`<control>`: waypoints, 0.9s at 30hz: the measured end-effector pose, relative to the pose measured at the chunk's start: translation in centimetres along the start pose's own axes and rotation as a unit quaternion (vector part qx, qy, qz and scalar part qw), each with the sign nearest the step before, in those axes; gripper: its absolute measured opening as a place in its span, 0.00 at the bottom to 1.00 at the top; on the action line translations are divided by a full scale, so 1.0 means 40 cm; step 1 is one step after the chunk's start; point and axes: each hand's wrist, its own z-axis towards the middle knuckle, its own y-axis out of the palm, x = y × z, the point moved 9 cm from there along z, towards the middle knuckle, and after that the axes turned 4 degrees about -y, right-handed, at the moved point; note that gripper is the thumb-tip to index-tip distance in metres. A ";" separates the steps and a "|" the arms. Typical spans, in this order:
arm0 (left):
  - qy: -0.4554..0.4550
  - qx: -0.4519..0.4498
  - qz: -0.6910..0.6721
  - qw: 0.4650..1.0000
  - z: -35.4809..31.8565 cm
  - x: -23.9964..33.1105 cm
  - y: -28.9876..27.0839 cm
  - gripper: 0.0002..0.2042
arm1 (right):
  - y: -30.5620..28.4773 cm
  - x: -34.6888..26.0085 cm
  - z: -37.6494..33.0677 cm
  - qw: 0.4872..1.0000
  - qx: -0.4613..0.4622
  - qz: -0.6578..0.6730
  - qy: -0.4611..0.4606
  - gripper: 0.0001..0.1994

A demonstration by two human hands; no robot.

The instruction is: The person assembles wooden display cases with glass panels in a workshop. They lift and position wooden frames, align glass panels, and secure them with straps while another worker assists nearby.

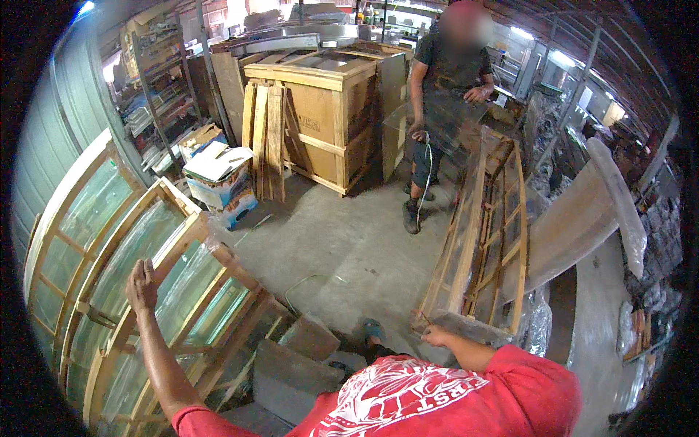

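My left hand point(142, 286) is on the upper edge of a wooden frame point(173, 255) at the left, its fingers closed over the wood. Greenish glass panes point(218, 313) and clear film show between the slats of the leaning frames there. My right hand point(435, 335) is by the near end of a long, narrow wooden crate point(517, 240) partly wrapped in clear film. Its fingers are closed, with a thin reddish stick-like thing point(422, 317) at them that I cannot make out. My arms are spread wide apart.
Across the crate stands a co-worker point(455, 80) holding a clear sheet point(415, 131) and a white cord point(428, 171). A big wooden crate point(331, 116), loose planks point(266, 142) and a box point(218, 182) stand behind. Grey blocks point(291, 379) lie near my foot point(373, 329); wrapped panels point(575, 226) lean right.
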 end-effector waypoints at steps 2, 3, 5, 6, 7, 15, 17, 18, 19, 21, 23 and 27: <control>0.001 0.000 0.020 1.000 -0.002 -0.004 0.004 0.21 | -0.003 0.004 0.002 1.000 0.011 -0.010 -0.006 0.15; 0.003 0.014 0.021 1.000 -0.003 -0.003 -0.005 0.22 | 0.002 0.009 0.002 1.000 0.003 0.008 0.000 0.15; 0.010 0.019 0.002 1.000 -0.003 0.005 -0.017 0.21 | 0.011 0.015 0.006 0.999 -0.013 0.044 0.013 0.15; 0.014 0.028 -0.011 0.999 -0.003 0.011 -0.028 0.21 | 0.004 -0.002 0.010 1.000 0.001 0.017 -0.019 0.15; -0.002 -0.003 -0.004 1.000 -0.001 0.008 -0.020 0.21 | -0.003 -0.021 0.014 0.999 0.016 -0.011 -0.051 0.15; -0.006 -0.044 -0.033 0.998 0.013 0.002 -0.002 0.21 | -0.016 -0.057 0.029 0.996 0.016 -0.032 -0.084 0.16; -0.018 -0.034 -0.073 0.997 0.014 -0.010 0.002 0.21 | -0.017 -0.073 0.021 0.992 0.017 -0.034 -0.121 0.16; -0.023 -0.049 -0.095 0.994 0.016 -0.013 0.010 0.22 | -0.020 -0.077 0.015 0.991 0.023 -0.034 -0.130 0.15; -0.027 -0.064 -0.116 0.991 0.016 -0.016 0.017 0.22 | -0.026 -0.075 0.013 0.992 0.039 -0.031 -0.120 0.15; -0.020 -0.070 -0.104 0.992 0.019 -0.012 0.015 0.22 | -0.033 -0.069 0.002 0.993 0.049 -0.021 -0.102 0.15; -0.019 -0.078 -0.099 0.992 0.020 -0.007 0.010 0.23 | -0.031 -0.068 -0.008 0.995 0.038 -0.010 -0.094 0.15; -0.043 -0.092 -0.080 0.992 0.015 0.002 0.002 0.23 | -0.037 -0.078 -0.025 0.994 0.039 -0.020 -0.103 0.14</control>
